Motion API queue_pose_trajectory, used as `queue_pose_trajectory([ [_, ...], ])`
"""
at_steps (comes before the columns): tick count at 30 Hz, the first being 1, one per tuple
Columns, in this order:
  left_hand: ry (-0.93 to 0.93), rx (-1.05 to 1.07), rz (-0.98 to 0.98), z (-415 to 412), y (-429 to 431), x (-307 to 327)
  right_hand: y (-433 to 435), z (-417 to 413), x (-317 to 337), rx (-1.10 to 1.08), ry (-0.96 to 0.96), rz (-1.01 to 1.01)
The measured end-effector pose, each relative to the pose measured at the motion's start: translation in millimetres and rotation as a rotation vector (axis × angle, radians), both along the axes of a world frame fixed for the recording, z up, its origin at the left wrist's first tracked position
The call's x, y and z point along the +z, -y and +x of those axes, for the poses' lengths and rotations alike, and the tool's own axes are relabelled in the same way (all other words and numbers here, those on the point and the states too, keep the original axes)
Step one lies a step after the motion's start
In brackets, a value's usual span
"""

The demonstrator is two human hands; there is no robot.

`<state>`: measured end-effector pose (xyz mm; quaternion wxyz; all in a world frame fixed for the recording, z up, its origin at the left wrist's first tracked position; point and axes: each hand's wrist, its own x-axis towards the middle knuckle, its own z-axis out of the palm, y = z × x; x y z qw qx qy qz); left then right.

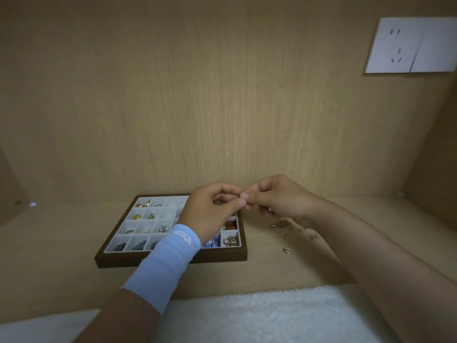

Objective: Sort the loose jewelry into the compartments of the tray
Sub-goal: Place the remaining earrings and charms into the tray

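The left hand (210, 214) and right hand (282, 199) are pinched together, apparently on a piece too small to identify. Placement in a matching compartment of the brown-framed white tray (222, 256) is required next; loose silver jewelry (272, 225) lies beside it.

a pale wood-grain back panel (222, 107) fills most of the view, its grain running upright. a left side panel (10, 181) and a right side panel (435, 157) of the same wood close it in. the desk (61, 268) below matches them. a white socket plate (410, 44) sits high on the back panel, at the right. a white fluffy cloth (247, 318) runs along the bottom, at the desk's near edge. a small shiny fitting (32, 204) shows in the left corner. the light is dim and warm
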<state>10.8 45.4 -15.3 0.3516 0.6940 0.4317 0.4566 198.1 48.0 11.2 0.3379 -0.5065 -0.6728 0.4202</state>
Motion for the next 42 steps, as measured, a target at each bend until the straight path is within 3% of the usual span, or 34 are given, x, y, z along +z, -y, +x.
queue_pose_trajectory([
  [7, 0.126, 0.083, -0.068, -13, 1, 9, -4, -16, 7, -0.002, -0.015, 0.110],
  [13, 0.079, 0.102, -0.014, -21, -7, 8, -13, -24, 5, -0.052, 0.023, 0.179],
  [16, -0.191, 0.215, 0.079, -40, -17, 4, -28, -36, 7, -0.043, 0.178, 0.265],
  [19, -0.585, 0.333, 0.109, -67, -26, -4, -47, -51, 8, 0.006, 0.439, 0.345],
  [21, -0.741, 0.357, 0.078, -78, -30, -12, -59, -61, 6, 0.023, 0.624, 0.378],
  [24, -0.760, 0.325, 0.011, -80, -31, -19, -70, -78, 6, 0.046, 0.824, 0.414],
  [32, -0.765, 0.307, 0.020, -83, -34, -21, -85, -112, -1, 0.140, 1.085, 0.476],
  [37, -0.744, 0.313, 0.013, -82, -34, -22, -89, -118, -6, 0.143, 1.089, 0.492],
  [42, -0.761, 0.319, 0.014, -83, -33, -19, -80, -96, 11, 0.097, 0.882, 0.456],
])
